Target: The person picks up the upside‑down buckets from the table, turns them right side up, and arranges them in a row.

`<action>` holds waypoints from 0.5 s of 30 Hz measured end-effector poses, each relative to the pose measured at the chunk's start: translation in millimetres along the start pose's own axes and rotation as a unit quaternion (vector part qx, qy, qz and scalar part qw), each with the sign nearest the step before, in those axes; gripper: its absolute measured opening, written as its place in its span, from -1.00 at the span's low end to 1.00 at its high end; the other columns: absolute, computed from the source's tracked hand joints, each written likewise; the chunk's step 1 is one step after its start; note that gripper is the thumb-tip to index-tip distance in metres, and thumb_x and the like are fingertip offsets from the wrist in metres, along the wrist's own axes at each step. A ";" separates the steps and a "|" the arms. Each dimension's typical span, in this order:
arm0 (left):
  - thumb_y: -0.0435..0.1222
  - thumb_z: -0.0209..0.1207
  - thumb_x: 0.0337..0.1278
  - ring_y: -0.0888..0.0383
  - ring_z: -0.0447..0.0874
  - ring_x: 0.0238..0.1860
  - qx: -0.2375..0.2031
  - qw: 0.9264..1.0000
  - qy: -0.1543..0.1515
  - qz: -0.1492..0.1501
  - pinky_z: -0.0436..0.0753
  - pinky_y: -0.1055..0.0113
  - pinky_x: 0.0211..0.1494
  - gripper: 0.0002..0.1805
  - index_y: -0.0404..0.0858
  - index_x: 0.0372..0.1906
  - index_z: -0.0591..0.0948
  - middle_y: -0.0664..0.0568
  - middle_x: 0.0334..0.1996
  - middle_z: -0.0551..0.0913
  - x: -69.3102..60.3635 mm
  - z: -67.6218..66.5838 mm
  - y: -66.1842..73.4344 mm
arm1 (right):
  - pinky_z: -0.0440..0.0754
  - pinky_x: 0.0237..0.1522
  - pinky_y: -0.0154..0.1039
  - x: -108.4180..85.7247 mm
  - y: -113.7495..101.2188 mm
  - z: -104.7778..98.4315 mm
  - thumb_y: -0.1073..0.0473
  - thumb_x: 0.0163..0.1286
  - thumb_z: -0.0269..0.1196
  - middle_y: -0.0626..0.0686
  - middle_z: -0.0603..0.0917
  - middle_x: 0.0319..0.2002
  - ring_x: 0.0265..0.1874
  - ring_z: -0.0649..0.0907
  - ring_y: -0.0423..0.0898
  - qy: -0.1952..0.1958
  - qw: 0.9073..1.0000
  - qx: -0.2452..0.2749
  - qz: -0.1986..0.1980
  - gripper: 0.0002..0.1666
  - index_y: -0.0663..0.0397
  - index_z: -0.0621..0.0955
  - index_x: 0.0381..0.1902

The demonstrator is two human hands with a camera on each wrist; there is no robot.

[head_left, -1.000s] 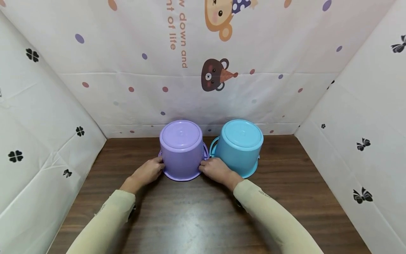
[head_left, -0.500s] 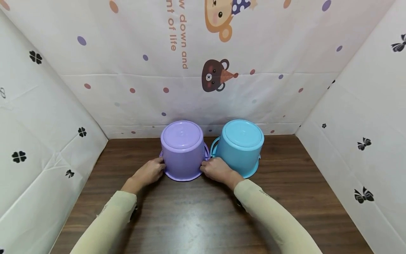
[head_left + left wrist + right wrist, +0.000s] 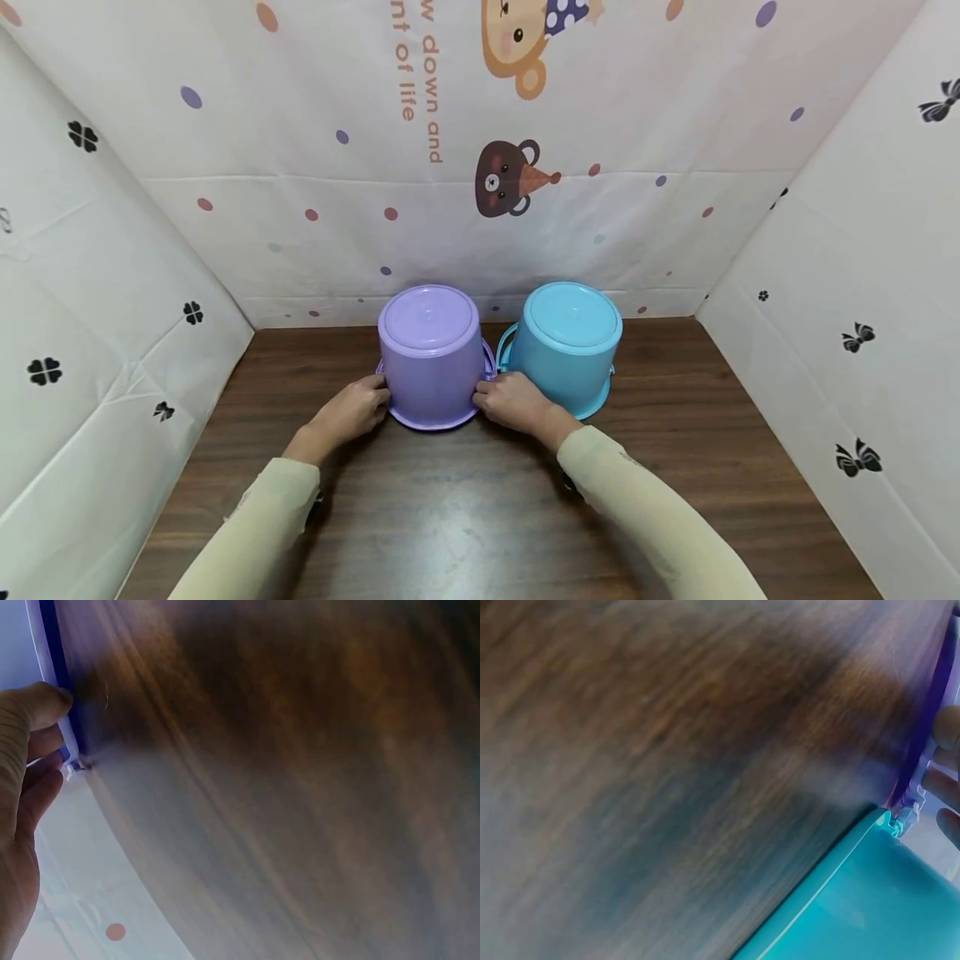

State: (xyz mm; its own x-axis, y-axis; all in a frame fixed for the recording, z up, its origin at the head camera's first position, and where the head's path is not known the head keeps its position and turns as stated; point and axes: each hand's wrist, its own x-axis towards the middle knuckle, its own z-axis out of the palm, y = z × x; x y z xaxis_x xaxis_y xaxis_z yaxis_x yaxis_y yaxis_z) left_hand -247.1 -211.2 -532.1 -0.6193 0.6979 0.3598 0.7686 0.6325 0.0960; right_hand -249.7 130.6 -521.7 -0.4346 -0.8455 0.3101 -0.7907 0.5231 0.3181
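A purple bucket [image 3: 429, 375] stands upside down on the wooden table, its base facing up. My left hand [image 3: 357, 407] grips its rim on the left side; in the left wrist view the thumb and fingers of that hand [image 3: 26, 757] pinch the rim [image 3: 56, 660]. On the other side my right hand [image 3: 513, 402] grips the rim near the handle, with fingertips [image 3: 946, 727] on the purple edge in the right wrist view. Just right of it a light blue bucket [image 3: 573, 350], also upside down, stands untouched by the fingers, its handle beside the purple one.
The dark wooden table [image 3: 450, 517] reaches back to a white patterned sheet [image 3: 315, 250] behind both buckets. More white sheets with black clovers and bows hang at the left [image 3: 90, 333] and right [image 3: 810, 383].
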 end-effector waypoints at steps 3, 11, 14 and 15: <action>-0.53 0.39 -0.13 0.10 0.58 -0.34 -0.006 1.000 -0.002 -0.004 0.67 0.20 -0.29 -0.85 -0.28 -0.45 0.66 -0.05 -0.31 0.57 -2.2 -0.3 2.7 | 0.61 -0.53 -0.25 -2.2 -2.8 -0.9 0.24 0.33 0.27 -0.13 0.61 -0.48 -0.56 0.63 -0.15 0.009 1.000 0.004 0.001 -0.83 -0.07 0.64 -0.48; -0.51 0.30 -0.11 0.15 0.49 -0.39 -0.016 1.000 0.015 -0.015 0.62 0.26 -0.34 -0.84 -0.21 -0.48 0.59 0.01 -0.35 0.52 -6.0 -1.6 8.7 | 0.62 -0.45 -0.29 -8.2 -5.7 -6.1 0.22 0.32 0.28 -0.10 0.62 -0.42 -0.46 0.63 -0.14 0.036 0.999 0.020 0.012 -0.92 -0.04 0.66 -0.39; -0.48 0.29 -0.05 0.14 0.50 -0.36 -0.015 0.999 0.023 -0.023 0.63 0.25 -0.31 -0.85 -0.19 -0.47 0.58 0.02 -0.32 0.53 -5.1 -4.1 10.3 | 0.63 -0.39 -0.27 -10.5 -4.3 -7.9 0.22 0.34 0.27 -0.07 0.61 -0.37 -0.39 0.62 -0.11 0.045 0.998 0.032 0.024 -0.96 -0.03 0.65 -0.33; -0.47 0.30 -0.05 0.14 0.51 -0.35 -0.016 0.999 0.028 -0.026 0.63 0.24 -0.30 -0.84 -0.18 -0.47 0.57 0.02 -0.31 0.53 -4.6 -5.1 11.0 | 0.63 -0.37 -0.27 -11.4 -3.9 -8.4 0.21 0.34 0.27 -0.06 0.60 -0.35 -0.37 0.62 -0.10 0.046 0.998 0.037 0.028 -0.97 -0.03 0.64 -0.32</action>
State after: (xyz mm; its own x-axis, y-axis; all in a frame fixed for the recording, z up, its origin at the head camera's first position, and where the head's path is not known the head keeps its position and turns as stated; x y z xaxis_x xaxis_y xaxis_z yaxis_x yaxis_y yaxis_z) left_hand -235.0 -209.2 -528.0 -0.6488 0.6447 0.4042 0.7413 0.6554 0.1447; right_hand -238.0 139.1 -519.0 -0.4394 -0.8004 0.4078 -0.7979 0.5563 0.2321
